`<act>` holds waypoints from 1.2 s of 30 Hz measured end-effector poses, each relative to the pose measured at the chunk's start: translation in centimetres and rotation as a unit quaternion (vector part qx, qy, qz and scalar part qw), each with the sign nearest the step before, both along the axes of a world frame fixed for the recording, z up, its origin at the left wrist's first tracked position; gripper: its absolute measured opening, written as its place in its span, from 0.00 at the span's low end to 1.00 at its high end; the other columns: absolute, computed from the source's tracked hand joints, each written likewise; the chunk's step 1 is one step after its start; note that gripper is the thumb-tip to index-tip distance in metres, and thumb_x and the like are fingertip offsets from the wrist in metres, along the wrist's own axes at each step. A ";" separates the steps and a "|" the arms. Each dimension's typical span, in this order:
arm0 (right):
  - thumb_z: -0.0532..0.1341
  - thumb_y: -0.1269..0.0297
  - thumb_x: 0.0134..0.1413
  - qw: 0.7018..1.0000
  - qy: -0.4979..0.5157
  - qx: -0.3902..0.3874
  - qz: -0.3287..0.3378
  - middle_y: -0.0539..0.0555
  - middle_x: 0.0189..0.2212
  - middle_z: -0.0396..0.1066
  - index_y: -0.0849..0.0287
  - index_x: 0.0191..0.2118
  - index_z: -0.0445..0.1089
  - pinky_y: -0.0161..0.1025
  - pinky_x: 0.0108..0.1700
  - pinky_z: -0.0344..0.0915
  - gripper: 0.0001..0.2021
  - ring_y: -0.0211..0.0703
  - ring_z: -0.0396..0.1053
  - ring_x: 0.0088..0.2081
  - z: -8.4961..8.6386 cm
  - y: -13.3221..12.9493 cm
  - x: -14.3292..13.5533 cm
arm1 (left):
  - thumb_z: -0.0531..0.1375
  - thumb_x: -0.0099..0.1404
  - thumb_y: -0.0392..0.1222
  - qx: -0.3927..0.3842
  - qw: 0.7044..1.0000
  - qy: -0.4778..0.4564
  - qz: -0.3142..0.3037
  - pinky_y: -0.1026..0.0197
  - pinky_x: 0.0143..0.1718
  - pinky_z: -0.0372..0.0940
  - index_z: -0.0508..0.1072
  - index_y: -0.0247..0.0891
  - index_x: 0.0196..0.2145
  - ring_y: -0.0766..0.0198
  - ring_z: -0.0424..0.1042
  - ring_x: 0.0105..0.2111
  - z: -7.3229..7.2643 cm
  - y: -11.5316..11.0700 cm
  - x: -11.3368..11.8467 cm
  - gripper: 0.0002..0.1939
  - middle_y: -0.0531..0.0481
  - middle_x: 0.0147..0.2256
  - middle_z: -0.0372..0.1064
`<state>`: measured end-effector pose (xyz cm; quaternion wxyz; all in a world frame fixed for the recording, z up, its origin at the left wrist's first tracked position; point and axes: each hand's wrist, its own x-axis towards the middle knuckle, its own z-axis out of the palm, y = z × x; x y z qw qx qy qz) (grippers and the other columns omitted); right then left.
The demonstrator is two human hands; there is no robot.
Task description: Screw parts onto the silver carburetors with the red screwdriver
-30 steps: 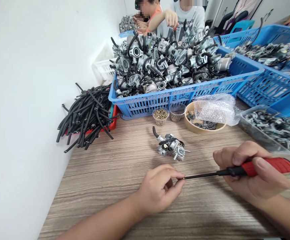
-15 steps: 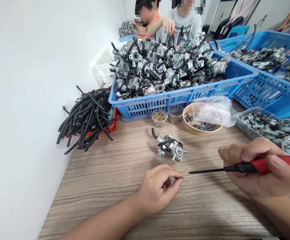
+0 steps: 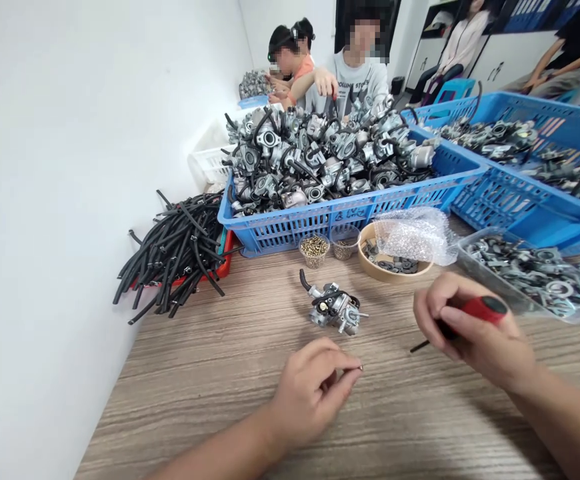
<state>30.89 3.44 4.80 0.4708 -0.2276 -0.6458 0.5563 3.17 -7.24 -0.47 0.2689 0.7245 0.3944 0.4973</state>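
My left hand (image 3: pixel 315 383) is closed in a pinch just above the wooden table (image 3: pixel 210 373). Between thumb and forefinger a tiny brass-coloured screw (image 3: pixel 361 367) pokes out. To the right, my right hand (image 3: pixel 475 333) is wrapped round a screwdriver (image 3: pixel 483 309) with a red and black handle; its dark shaft points down and left, its tip apart from the screw. Beyond my left hand a small metal carburetor (image 3: pixel 337 310) lies on the table, a short black hose sticking up at its left end. Neither hand touches it.
Behind stands a blue crate (image 3: pixel 290 233) heaped with carburetors. Cups of brass screws (image 3: pixel 314 248) and small parts (image 3: pixel 344 248), a round tub (image 3: pixel 395 273) under bubble wrap, and a clear parts tray (image 3: pixel 525 280) line its front. Black hoses (image 3: pixel 175 253) fill a red tray at left. Co-workers sit behind.
My right hand has drawn the screwdriver away from the screw and turned it, so the shaft now slants down. My left hand keeps its pinch. The camera view has tilted up slightly.
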 end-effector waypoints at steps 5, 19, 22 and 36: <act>0.69 0.67 0.72 0.931 -0.259 0.240 0.093 0.49 0.33 0.76 0.53 0.48 0.78 0.37 0.36 0.66 0.04 0.39 0.73 0.32 0.8 -1.3 -0.9 | 0.67 0.81 0.34 0.051 0.998 0.028 -0.008 0.67 0.30 0.68 0.85 0.38 0.53 0.67 0.73 0.29 0.2 0.1 -0.2 0.08 0.46 0.38 0.76; 0.72 0.56 0.69 0.943 -0.281 0.143 0.106 0.51 0.36 0.78 0.55 0.41 0.79 0.38 0.40 0.65 0.09 0.42 0.75 0.38 -1.8 -2.0 -3.1 | 0.58 0.87 0.38 0.251 0.958 0.133 0.026 0.67 0.23 0.63 0.80 0.36 0.48 0.67 0.71 0.23 -1.3 1.6 -0.5 0.10 0.49 0.31 0.75; 0.73 0.53 0.69 0.947 -0.278 0.126 0.099 0.52 0.36 0.80 0.56 0.40 0.79 0.39 0.41 0.65 0.12 0.43 0.75 0.38 -1.9 -2.0 -3.3 | 0.58 0.85 0.33 0.298 0.936 0.171 0.072 0.65 0.20 0.56 0.79 0.37 0.43 0.70 0.66 0.19 -1.0 1.7 -0.1 0.12 0.53 0.27 0.72; 0.64 0.60 0.76 0.939 -0.262 0.213 0.064 0.53 0.42 0.80 0.56 0.46 0.76 0.40 0.47 0.68 0.06 0.44 0.75 0.43 -2.3 -1.5 -3.2 | 0.62 0.82 0.29 0.352 0.875 0.290 0.164 0.61 0.26 0.64 0.82 0.36 0.49 0.64 0.75 0.24 1.7 0.6 0.9 0.09 0.51 0.30 0.80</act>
